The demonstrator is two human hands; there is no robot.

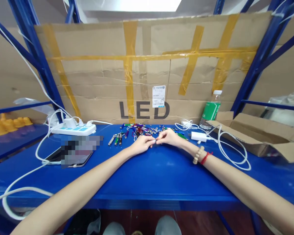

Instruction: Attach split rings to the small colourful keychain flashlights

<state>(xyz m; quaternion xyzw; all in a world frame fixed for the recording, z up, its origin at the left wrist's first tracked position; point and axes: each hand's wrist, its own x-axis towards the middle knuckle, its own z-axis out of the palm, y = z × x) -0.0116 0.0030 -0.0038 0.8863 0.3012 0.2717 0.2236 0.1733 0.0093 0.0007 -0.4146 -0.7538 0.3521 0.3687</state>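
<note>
My left hand (142,145) and my right hand (170,137) meet just above the front of the blue shelf top, fingertips almost touching. Both are closed in a pinch around something tiny between them, too small to make out. Behind them lies a loose pile of small shiny metal tubes (138,130) in red, green, blue and purple, partly hidden by my hands. Left of my left hand, a silver tube (111,140), a green tube (116,140) and a dark tube (120,140) lie side by side.
On the left are a white power strip (74,130), white cables and a tablet-like device (81,160). To the right stand a green-labelled bottle (211,110), a white charger (198,136) with coiled cable, and an open cardboard box (257,145). A tall cardboard sheet (100,81) closes the back.
</note>
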